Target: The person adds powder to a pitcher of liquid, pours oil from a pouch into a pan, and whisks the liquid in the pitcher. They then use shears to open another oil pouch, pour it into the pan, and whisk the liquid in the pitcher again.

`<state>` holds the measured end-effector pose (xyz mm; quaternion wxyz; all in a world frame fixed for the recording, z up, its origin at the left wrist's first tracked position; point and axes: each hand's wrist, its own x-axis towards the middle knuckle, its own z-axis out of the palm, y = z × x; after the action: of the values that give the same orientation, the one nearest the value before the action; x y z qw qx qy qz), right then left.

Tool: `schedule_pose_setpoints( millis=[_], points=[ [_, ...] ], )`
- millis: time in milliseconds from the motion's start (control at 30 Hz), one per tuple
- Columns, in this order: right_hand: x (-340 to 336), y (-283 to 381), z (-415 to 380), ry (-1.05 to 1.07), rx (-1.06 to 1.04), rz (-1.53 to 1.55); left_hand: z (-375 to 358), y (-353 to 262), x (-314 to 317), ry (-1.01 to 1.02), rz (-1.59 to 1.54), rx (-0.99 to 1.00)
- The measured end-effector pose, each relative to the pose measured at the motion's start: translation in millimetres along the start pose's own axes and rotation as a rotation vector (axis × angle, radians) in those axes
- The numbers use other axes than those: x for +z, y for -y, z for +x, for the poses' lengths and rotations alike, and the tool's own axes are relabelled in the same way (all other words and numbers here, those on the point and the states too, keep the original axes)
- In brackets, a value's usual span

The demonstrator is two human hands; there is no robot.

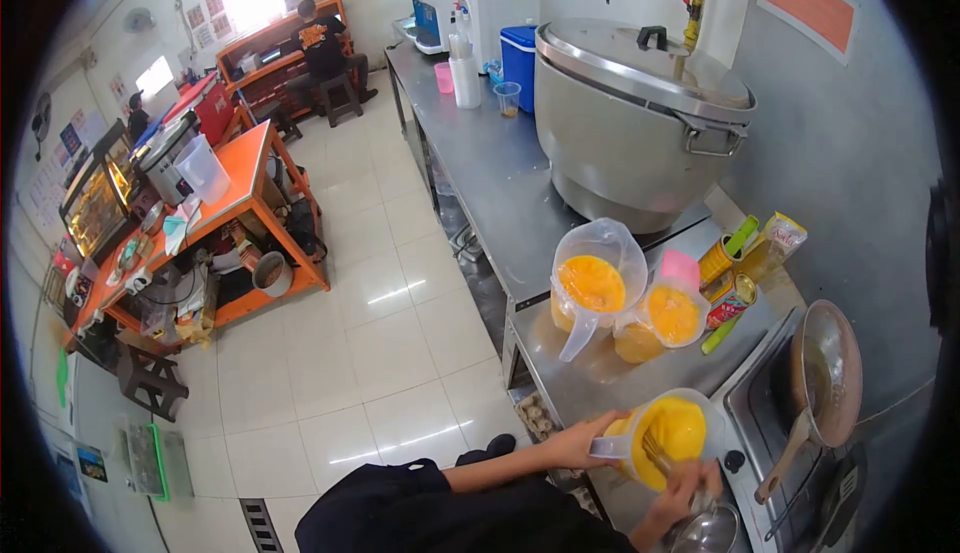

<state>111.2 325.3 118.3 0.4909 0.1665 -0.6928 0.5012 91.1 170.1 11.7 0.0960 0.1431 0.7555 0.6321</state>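
Note:
A clear plastic pitcher (708,415) with yellow beaten egg stands on the steel counter beside the stove. My left hand (582,441) is closed at its handle side, steadying it. My right hand (688,491) grips a whisk (655,453), whose wires dip into the egg; its handle is mostly hidden by my fingers. Just below that hand sits a metal bowl (712,533). Farther up the counter are two more pitchers with orange-yellow liquid, one large (600,238) and one smaller (640,341) with a pink piece at its rim.
To the right, a frying pan (828,373) rests on the gas stove (750,403). Cans (732,298) and an oil pouch (785,238) stand by the wall. A big rice cooker (640,133) occupies the counter behind. Egg trays (535,415) are below the edge. A person (322,48) sits far off.

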Motion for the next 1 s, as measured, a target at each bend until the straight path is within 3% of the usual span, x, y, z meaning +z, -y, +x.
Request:
schedule_pose_setpoints(
  millis=[33,67,100,133,200,267,300,367,400,567,667,733,767,800,900,1000],
  points=[
    [-13,-9,4,0.103,-0.14,-0.256,-2,0,1,-0.019,-0.007,0.012],
    [-29,-10,-3,0.022,0.292,0.057,0,-2,0,-0.018,-0.003,0.009],
    [-46,-10,-11,-0.218,0.679,0.404,-2,-6,-1,-0.017,0.024,-0.01],
    [-45,-18,-16,-0.217,0.692,0.398,-5,-8,1,-0.012,0.045,-0.032],
    [-36,-63,-21,-0.454,-0.25,-0.173,-4,-5,0,0.024,0.017,-0.069],
    [-19,-45,-8,-0.551,-0.733,-0.457,-1,-5,-2,0.059,-0.002,-0.104],
    [1,8,9,-0.167,-0.142,-0.138,-2,-6,-1,0.026,-0.02,-0.054],
    [-23,0,-8,-0.012,0.538,0.095,-2,-11,-3,-0.008,-0.029,-0.014],
    [-19,1,-8,-0.008,0.547,0.103,-3,-15,-4,0.0,-0.019,-0.03],
    [17,22,17,0.029,0.938,-0.507,-2,-4,-1,0.04,-0.017,-0.05],
    [5,51,35,0.395,-0.394,-0.586,-3,-10,-3,0.0,-0.061,-0.032],
    [-61,15,14,0.074,0.523,0.614,-6,-23,-6,0.042,-0.008,-0.05],
    [-68,-7,2,0.074,0.522,0.611,-7,-18,-5,0.044,-0.009,-0.049],
    [-62,-42,-18,0.008,0.253,0.402,-5,-9,-2,0.066,-0.054,-0.07],
    [-1,-5,-13,-0.023,0.205,-0.023,-1,-12,-4,0.063,-0.081,-0.082],
    [-30,-7,-7,-0.044,0.376,0.19,-1,-15,-7,0.017,-0.016,-0.048]
  ],
)
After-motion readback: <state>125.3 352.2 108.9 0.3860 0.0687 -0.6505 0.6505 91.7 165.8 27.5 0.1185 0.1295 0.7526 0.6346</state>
